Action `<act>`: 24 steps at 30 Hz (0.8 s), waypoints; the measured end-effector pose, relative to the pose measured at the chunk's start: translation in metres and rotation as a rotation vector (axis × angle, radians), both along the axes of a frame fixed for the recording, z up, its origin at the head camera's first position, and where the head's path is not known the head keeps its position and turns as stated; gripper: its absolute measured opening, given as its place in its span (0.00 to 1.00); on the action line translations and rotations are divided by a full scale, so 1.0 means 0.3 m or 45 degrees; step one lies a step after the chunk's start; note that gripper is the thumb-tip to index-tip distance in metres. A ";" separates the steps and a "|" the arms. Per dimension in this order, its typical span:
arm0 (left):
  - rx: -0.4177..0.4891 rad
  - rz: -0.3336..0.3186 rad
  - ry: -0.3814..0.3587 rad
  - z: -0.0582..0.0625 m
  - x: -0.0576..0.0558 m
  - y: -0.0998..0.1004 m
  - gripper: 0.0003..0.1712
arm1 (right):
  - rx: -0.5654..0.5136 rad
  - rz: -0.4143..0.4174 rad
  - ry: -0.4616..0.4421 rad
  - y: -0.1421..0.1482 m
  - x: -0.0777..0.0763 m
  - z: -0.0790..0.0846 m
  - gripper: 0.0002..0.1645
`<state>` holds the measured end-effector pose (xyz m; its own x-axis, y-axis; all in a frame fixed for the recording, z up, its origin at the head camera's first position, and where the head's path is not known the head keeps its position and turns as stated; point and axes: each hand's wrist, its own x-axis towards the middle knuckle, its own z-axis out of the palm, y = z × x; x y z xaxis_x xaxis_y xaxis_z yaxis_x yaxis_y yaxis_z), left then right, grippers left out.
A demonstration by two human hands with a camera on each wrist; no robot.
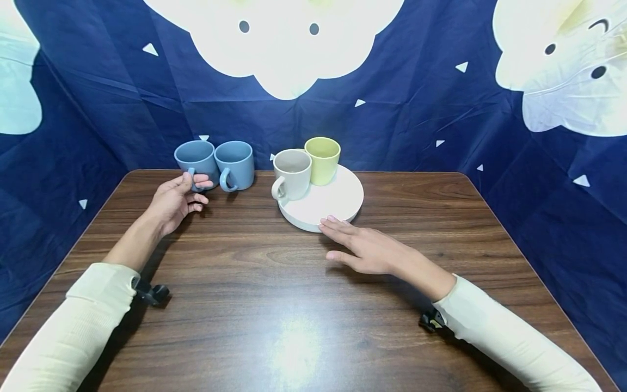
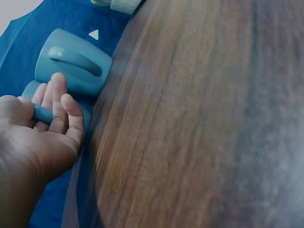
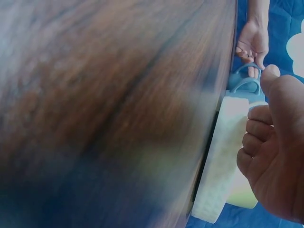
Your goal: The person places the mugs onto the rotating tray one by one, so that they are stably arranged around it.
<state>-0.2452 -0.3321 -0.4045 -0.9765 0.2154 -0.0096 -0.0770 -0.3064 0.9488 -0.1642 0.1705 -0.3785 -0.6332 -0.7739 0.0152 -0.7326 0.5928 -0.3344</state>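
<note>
At the far left of the table in the head view, my left hand (image 1: 171, 206) pinches the handle of a blue mug (image 1: 202, 165) between thumb and fingers. That handle (image 2: 42, 114) also shows between thumb and fingers in the left wrist view. A second blue mug (image 1: 241, 170) stands upright right beside it. My right hand (image 1: 368, 249) lies with straight fingers at the front rim of a round white tray (image 1: 340, 201); its fingertips appear to touch that rim. On the tray stand a light grey mug (image 1: 296, 182) and, behind it, a green mug (image 1: 323, 166).
The brown wooden table (image 1: 235, 305) meets a dark blue cloth backdrop (image 1: 411, 130) with white cloud shapes at its back and sides. Both blue mugs and the tray are near the table's back edge. Dark wrist devices (image 1: 153, 292) sit at the cuffs.
</note>
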 end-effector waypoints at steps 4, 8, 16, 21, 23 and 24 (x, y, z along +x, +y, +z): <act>0.007 0.042 -0.007 -0.004 0.002 0.008 0.24 | 0.015 -0.008 -0.008 -0.001 0.002 0.003 0.44; 0.013 0.096 -0.031 -0.003 0.007 0.021 0.22 | 0.025 -0.012 -0.011 0.003 0.003 0.006 0.44; 0.055 0.134 -0.064 0.006 0.016 0.037 0.21 | 0.024 -0.056 -0.004 0.034 -0.018 0.013 0.44; 0.102 0.137 -0.067 0.008 0.020 0.047 0.21 | 0.005 -0.091 0.021 0.068 -0.040 0.015 0.44; 0.115 0.141 -0.067 0.008 0.020 0.049 0.21 | -0.009 -0.106 0.030 0.083 -0.051 0.013 0.44; 0.116 0.142 -0.066 0.007 0.020 0.050 0.20 | -0.013 -0.116 0.035 0.091 -0.056 0.012 0.44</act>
<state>-0.2391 -0.3172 -0.4024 -0.9931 0.1079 -0.0458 -0.0856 -0.4006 0.9122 -0.1810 0.1976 -0.3750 -0.7004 -0.7126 0.0414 -0.6846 0.6542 -0.3216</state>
